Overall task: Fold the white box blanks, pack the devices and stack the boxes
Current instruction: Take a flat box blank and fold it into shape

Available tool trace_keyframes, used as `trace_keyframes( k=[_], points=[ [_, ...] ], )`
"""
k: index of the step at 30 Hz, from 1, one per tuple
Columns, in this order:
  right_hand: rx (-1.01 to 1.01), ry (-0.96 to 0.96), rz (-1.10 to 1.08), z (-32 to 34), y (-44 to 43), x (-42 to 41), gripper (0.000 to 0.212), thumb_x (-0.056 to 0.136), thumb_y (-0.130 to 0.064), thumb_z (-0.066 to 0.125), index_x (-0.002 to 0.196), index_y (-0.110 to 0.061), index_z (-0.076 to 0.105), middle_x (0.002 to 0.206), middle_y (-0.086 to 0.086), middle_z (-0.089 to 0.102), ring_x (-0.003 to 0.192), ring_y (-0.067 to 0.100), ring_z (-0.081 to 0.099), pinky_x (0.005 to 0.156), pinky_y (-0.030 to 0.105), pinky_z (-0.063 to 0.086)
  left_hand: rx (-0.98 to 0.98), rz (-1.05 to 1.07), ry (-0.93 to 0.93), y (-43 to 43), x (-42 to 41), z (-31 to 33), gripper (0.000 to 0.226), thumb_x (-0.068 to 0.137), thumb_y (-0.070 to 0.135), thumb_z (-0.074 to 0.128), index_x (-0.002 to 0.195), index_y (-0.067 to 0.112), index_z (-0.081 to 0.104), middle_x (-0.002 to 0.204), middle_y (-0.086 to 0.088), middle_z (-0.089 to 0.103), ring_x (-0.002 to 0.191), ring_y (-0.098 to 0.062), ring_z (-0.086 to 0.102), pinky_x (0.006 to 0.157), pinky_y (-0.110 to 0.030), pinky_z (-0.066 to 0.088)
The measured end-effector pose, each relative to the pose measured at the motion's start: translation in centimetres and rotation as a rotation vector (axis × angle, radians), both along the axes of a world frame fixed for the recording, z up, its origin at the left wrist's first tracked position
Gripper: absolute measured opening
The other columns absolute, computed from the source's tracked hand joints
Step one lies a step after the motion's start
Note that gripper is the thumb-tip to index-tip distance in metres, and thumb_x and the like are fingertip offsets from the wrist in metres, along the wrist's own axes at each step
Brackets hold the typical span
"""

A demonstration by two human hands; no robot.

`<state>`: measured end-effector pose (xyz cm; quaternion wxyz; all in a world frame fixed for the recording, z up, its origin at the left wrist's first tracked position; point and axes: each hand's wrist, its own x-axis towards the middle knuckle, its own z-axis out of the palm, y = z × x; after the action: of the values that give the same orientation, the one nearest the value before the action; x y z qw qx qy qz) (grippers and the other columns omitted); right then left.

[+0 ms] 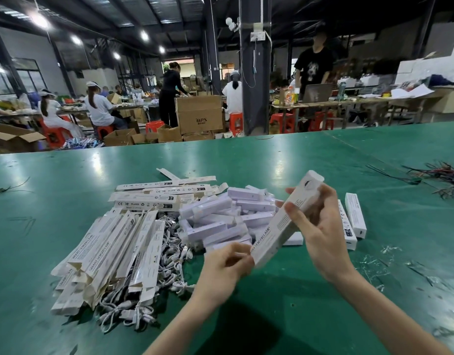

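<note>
A long white box [284,221] is held slanted above the green table [246,160]. My right hand [320,231] grips its middle from the right, fingers wrapped round it. My left hand [225,267] pinches the box's near end, at the flap. Flat white box blanks [105,252] lie heaped at the left. White devices [220,221] are piled behind the box. White cables [169,257] lie bundled between blanks and devices. Two closed boxes [355,219] lie side by side at the right.
Loose wires [440,175] lie at the table's far right, and plastic scraps [374,262] near the right forearm. Beyond the table's far edge several people work at benches among cardboard cartons [199,114] and red stools [54,137].
</note>
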<state>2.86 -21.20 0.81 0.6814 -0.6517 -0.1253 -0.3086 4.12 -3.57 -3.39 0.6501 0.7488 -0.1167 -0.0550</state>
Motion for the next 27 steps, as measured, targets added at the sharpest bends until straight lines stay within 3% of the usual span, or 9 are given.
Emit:
trace_keyframes(
  k=[3,6,9,12,14,16,22,25,27],
  points=[
    [-0.246,-0.124,-0.100,-0.3,0.1,-0.1,0.043,0.084,-0.037,0.066,0.117,-0.036,0.038,0.090,-0.002,0.061,0.075,0.017,0.065,0.063,0.044,0.057,0.415,0.044,-0.457,0.7,0.2,-0.2,0.021,0.084,0.000,0.062,0.093,0.013,0.077,0.085,0.009,0.073,0.074,0.004,0.064,0.074,-0.014,0.049],
    [-0.545,-0.323,-0.132,-1.3,0.7,-0.3,0.047,0.088,-0.012,0.065,0.120,-0.028,0.034,0.078,-0.005,0.054,0.055,0.001,0.049,0.048,0.014,0.043,0.674,0.240,-0.698,2.3,1.4,0.0,0.023,0.089,0.005,0.059,0.106,0.013,0.072,0.106,0.000,0.071,0.094,-0.008,0.059,0.082,-0.016,0.046],
    [-0.640,-0.355,-0.049,-2.3,1.7,-0.8,0.056,0.087,-0.008,0.064,0.124,-0.032,0.030,0.072,0.001,0.055,0.055,0.008,0.044,0.059,0.005,0.037,0.784,0.402,-0.687,4.0,3.4,0.0,0.032,0.095,0.013,0.051,0.126,0.017,0.060,0.122,0.003,0.061,0.104,-0.009,0.045,0.089,-0.017,0.036],
    [-0.727,-0.445,0.013,-2.8,2.7,-1.1,0.057,0.086,0.002,0.066,0.123,-0.024,0.033,0.114,-0.003,0.052,0.087,0.015,0.060,0.075,0.020,0.050,1.020,0.458,-0.584,5.1,5.2,-1.0,0.038,0.099,0.017,0.040,0.136,0.025,0.047,0.135,0.007,0.050,0.121,-0.014,0.039,0.096,-0.030,0.028],
    [-0.749,-0.501,0.033,-3.0,3.0,-1.1,0.051,0.083,0.011,0.064,0.116,-0.017,0.036,0.126,0.004,0.041,0.111,0.007,0.052,0.082,0.019,0.051,1.163,0.461,-0.510,5.3,5.9,-1.8,0.039,0.101,0.021,0.036,0.139,0.027,0.039,0.140,0.008,0.045,0.127,-0.016,0.036,0.099,-0.034,0.027],
    [-0.700,-0.470,0.097,-3.1,3.2,-1.2,0.042,0.087,0.010,0.058,0.111,-0.016,0.038,0.128,0.005,0.032,0.114,0.006,0.048,0.083,0.018,0.053,1.219,0.470,-0.470,5.6,6.4,-2.3,0.042,0.100,0.018,0.039,0.141,0.026,0.034,0.141,0.006,0.044,0.129,-0.017,0.035,0.101,-0.038,0.028],
    [-0.699,-0.355,0.166,-3.5,3.2,-1.1,0.046,0.089,0.007,0.058,0.113,-0.025,0.035,0.111,0.010,0.057,0.081,0.027,0.057,0.082,0.015,0.047,1.089,0.529,-0.549,6.1,6.4,-1.7,0.037,0.097,0.009,0.048,0.133,0.015,0.049,0.127,-0.005,0.056,0.117,-0.022,0.048,0.100,-0.031,0.032],
    [-0.712,-0.364,0.128,-3.6,3.0,-1.1,0.044,0.093,-0.004,0.059,0.117,-0.033,0.036,0.107,0.008,0.062,0.082,0.023,0.062,0.080,0.020,0.050,0.712,0.535,-0.658,5.6,4.7,1.4,0.033,0.097,0.016,0.054,0.130,0.009,0.052,0.121,-0.011,0.061,0.102,-0.024,0.060,0.089,-0.031,0.048],
    [-0.733,-0.367,0.088,-3.6,2.6,-0.9,0.021,0.098,-0.018,0.053,0.113,-0.027,0.042,0.107,0.001,0.063,0.085,0.022,0.065,0.079,0.030,0.052,0.397,0.488,-0.722,5.3,2.9,3.7,0.028,0.094,0.019,0.060,0.121,0.018,0.055,0.105,-0.001,0.067,0.079,-0.007,0.064,0.066,-0.018,0.051]
  ],
)
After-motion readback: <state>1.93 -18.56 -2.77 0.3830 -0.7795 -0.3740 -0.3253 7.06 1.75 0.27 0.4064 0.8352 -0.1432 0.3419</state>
